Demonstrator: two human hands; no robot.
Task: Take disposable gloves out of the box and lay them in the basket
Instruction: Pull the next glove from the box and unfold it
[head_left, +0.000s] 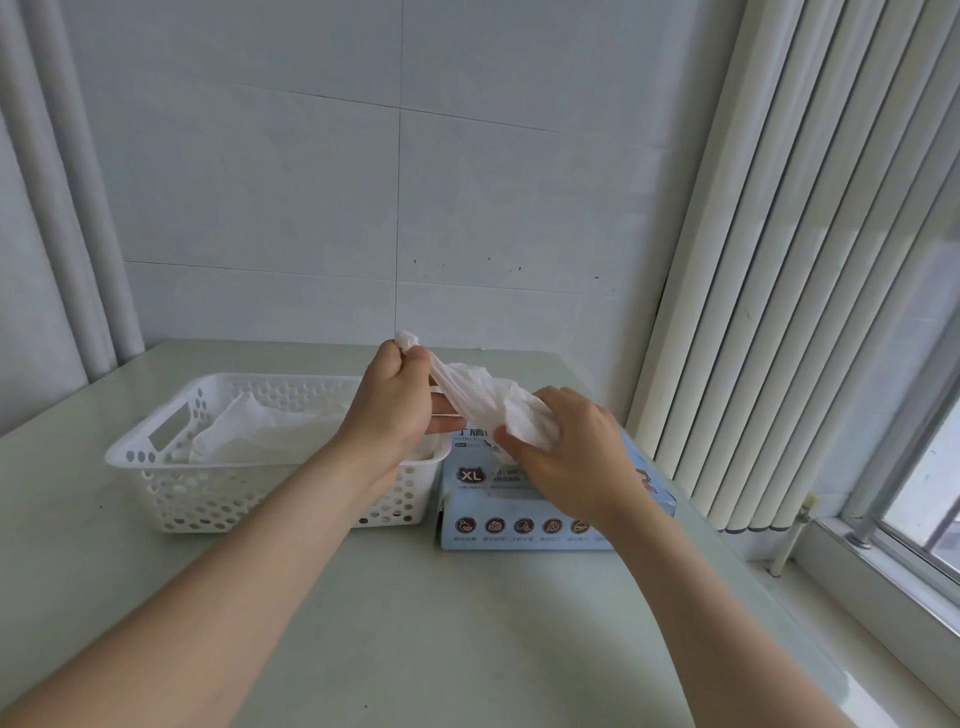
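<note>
the glove (480, 397) stretches aslant above the box (550, 506), its long axis from far-left down to near-right. the left hand (395, 402) pinches its upper end, the right hand (563, 447) grips the lower. the basket (156, 457) sits left on the desk (415, 623), nearer the left hand.
</note>
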